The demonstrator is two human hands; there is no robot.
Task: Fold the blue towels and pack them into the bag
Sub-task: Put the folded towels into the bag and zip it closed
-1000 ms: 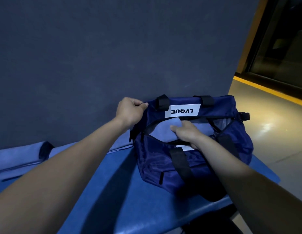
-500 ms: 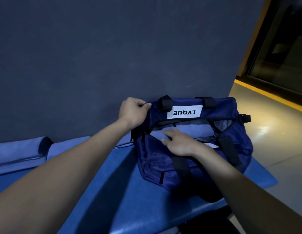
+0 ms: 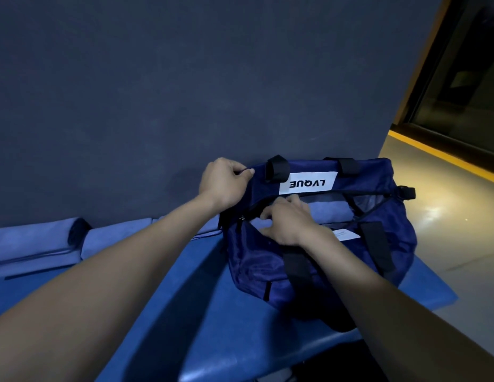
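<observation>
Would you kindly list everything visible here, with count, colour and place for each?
bag: one, navy with black straps and a white LVQUE label, on the bench against the wall, top open.
towel in bag: one, light blue, inside the opening.
folded towels: at least two, light blue, on the bench left of the bag.
bench: one, blue, along the wall.
wall: one, dark grey, behind the bench.
floor: pale, with a yellow stripe, right.
left hand: grips the bag's far rim.
right hand: fingers on the towel at the opening.
</observation>
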